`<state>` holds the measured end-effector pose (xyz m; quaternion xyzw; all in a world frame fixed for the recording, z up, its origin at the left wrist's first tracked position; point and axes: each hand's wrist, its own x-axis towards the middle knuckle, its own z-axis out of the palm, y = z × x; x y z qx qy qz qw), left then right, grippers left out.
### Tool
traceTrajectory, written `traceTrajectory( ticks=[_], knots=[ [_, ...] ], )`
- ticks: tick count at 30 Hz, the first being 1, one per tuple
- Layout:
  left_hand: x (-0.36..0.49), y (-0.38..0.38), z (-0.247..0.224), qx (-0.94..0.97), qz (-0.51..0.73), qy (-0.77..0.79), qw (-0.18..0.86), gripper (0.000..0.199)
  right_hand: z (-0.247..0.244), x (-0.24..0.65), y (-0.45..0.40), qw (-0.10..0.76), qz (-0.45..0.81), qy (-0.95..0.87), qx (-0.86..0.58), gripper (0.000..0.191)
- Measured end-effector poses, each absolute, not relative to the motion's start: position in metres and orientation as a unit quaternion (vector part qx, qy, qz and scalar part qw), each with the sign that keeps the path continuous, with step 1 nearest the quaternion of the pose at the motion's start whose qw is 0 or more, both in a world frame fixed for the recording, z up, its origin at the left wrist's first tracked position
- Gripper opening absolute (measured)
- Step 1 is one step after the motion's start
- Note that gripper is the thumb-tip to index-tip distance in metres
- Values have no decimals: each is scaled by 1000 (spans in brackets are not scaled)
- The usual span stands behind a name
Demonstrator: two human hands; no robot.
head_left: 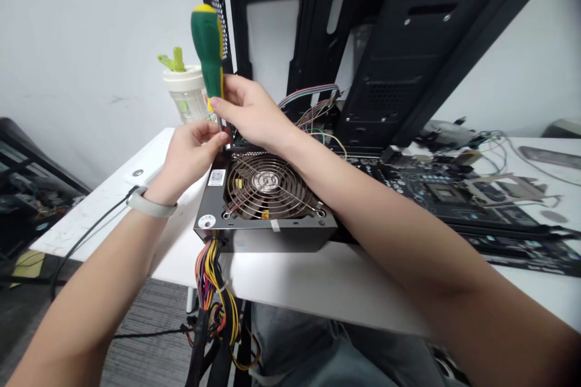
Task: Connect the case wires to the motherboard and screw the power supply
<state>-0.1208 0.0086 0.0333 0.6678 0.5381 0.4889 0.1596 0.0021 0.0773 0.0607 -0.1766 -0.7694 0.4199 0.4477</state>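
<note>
My right hand (pixel 252 113) grips a screwdriver with a green and yellow handle (pixel 207 48), which stands nearly upright. The fingertips of my left hand (pixel 190 154) pinch the lower end of its metal shaft (pixel 220 124), and they hide the tip. Both hands are just above the far edge of a black computer power supply (pixel 213 205), which lies with its round fan grille (pixel 265 184) facing up. A bundle of coloured wires (pixel 213 278) hangs from its near side over the table edge.
A black computer case (pixel 363 42) stands upright behind the power supply, with coloured wires (pixel 313 112) inside. A motherboard (pixel 449 199) lies on the white table (pixel 290 278) to the right, among loose cables. A plastic jar (pixel 186 97) stands at the back left.
</note>
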Motion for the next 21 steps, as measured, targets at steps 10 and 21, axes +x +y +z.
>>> traceTrajectory(
  ticks=[10,21],
  knots=[
    [-124,6,36,698,467,524,145,20,61,3,76,451,447,-755,-164,30],
    [-122,9,31,674,499,527,141,22,60,6,77,452,415,-770,-173,23]
  ],
)
